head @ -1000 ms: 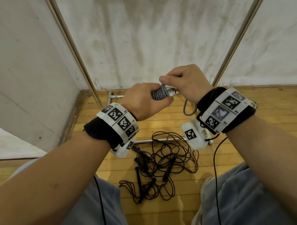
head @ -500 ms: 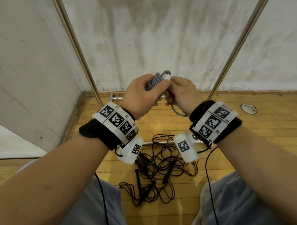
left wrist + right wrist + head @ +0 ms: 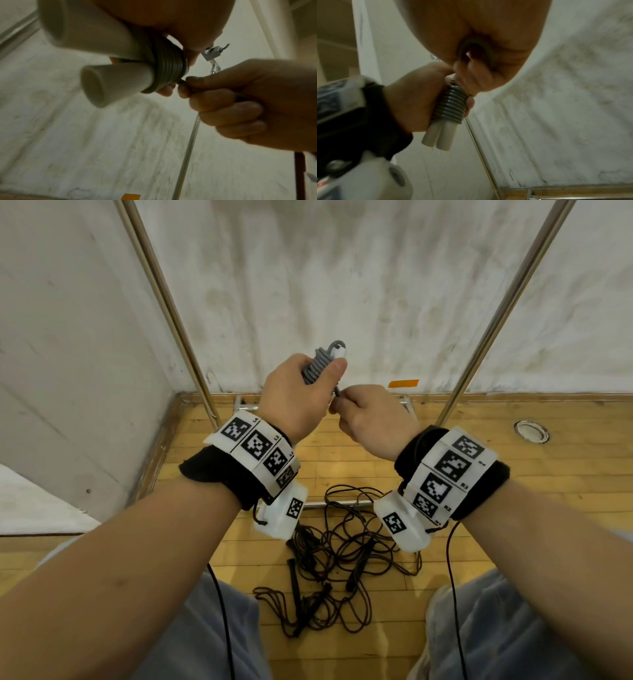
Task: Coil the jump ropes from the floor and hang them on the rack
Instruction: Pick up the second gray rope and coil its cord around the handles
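Observation:
My left hand (image 3: 301, 392) grips a grey jump rope (image 3: 320, 364) whose cord is wound tightly round its two white handles (image 3: 109, 81), held at chest height before the wall. My right hand (image 3: 363, 412) sits just right of it and pinches the loose end of the grey cord (image 3: 181, 81), with a small loop of cord (image 3: 476, 50) curled inside its palm. In the right wrist view the coil (image 3: 452, 104) and both handle ends (image 3: 440, 136) show below the left hand (image 3: 412, 97). A tangle of black jump ropes (image 3: 342, 559) lies on the wooden floor between my knees.
Two slanted metal rack poles (image 3: 171, 313) (image 3: 507, 313) rise on either side of my hands, with the rack's base bars (image 3: 342, 503) on the floor. A stained white wall stands behind, and a wall corner lies to the left. A round floor fitting (image 3: 531, 431) sits at the right.
Both hands have risen with the grey rope. The hanging loop of cord has been wound in and shortened, and my right hand has dropped below the left, pinching the cord end.

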A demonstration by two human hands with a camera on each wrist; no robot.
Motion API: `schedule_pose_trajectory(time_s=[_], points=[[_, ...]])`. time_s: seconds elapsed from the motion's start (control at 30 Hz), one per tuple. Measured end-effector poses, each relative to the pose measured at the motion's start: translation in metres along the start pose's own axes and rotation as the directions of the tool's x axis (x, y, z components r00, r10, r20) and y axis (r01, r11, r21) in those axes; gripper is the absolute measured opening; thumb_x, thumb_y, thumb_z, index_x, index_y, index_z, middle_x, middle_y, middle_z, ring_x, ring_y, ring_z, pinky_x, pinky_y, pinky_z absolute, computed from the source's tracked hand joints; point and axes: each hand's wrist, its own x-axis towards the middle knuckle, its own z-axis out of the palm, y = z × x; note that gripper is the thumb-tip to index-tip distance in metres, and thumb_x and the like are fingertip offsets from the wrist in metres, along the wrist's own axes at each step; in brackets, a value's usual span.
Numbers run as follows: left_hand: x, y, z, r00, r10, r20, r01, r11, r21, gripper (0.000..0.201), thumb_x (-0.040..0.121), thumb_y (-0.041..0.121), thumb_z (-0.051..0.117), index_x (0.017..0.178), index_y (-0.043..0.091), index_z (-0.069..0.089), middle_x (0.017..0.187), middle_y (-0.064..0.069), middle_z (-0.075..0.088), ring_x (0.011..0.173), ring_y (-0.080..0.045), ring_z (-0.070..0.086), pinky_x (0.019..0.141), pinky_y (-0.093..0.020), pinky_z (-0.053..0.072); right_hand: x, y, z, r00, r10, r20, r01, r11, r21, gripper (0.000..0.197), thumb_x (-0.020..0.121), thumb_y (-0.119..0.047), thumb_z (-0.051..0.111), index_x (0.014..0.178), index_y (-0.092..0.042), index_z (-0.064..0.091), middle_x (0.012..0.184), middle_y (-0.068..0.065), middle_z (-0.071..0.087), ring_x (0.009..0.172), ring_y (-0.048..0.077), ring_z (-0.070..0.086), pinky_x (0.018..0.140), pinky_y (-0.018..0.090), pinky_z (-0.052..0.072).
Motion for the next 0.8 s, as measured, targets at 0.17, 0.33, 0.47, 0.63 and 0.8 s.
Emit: schedule_pose_trajectory(time_s=[0.17,0.33,0.47,0.63,0.8], points=[[0.003,-0.011,0.001,0.998,0.058,-0.004,-0.056,0.968,0.246,0.035,0.082,0.062,0.055,0.080,0.027,0.049,0.066,0.008,0.059,0.061,-0.012,0.060,0.051,-0.027,0.041,0.002,0.005,-0.002,0.996,-0.064,-0.058,0.049,0.973,-0.227,0.030,0.097,-0.016,0.040,0.071,-0.008,0.051,0.058,-0.001,0.045,0.050,0.011,0.039,0.045,0.014,0.031],[0.003,-0.011,0.004,0.996,-0.024,0.082,0.015,0.994,0.109,0.036,0.086,0.050,0.059,0.105,0.020,0.053,0.082,0.002,0.064,0.070,-0.019,0.064,0.063,-0.033,0.052,0.000,0.011,-0.001,0.988,-0.120,-0.098,0.079,0.935,-0.345,0.028,0.096,-0.017,0.041,0.071,-0.011,0.050,0.059,-0.007,0.040,0.054,0.006,0.037,0.048,0.010,0.028],[-0.002,-0.007,0.003,0.961,-0.034,0.273,0.041,0.999,-0.020,0.025,0.097,0.033,0.050,0.114,0.016,0.044,0.081,0.001,0.059,0.070,-0.019,0.063,0.061,-0.036,0.054,0.001,0.017,-0.008,0.988,-0.089,-0.130,0.040,0.938,-0.344,0.033,0.096,-0.018,0.043,0.063,-0.020,0.045,0.058,-0.009,0.041,0.053,0.006,0.038,0.046,0.014,0.027],[-0.001,-0.008,-0.005,0.943,-0.038,0.332,0.084,0.988,-0.126,0.027,0.091,0.027,0.062,0.105,0.015,0.043,0.085,-0.012,0.067,0.075,-0.030,0.069,0.067,-0.043,0.057,-0.001,0.019,-0.014,0.991,-0.068,-0.112,0.030,0.951,-0.309,0.034,0.096,-0.016,0.042,0.062,-0.019,0.048,0.058,-0.006,0.043,0.055,0.009,0.039,0.050,0.022,0.025],[-0.001,-0.008,-0.003,0.948,-0.019,0.319,0.071,0.986,-0.152,0.018,0.086,0.024,0.067,0.091,0.025,0.050,0.073,0.002,0.060,0.058,-0.007,0.058,0.057,-0.024,0.049,-0.003,0.016,-0.012,0.982,-0.142,-0.122,0.101,0.952,-0.289,0.024,0.096,-0.016,0.043,0.084,-0.008,0.063,0.058,-0.009,0.044,0.055,0.007,0.040,0.048,0.013,0.029]])
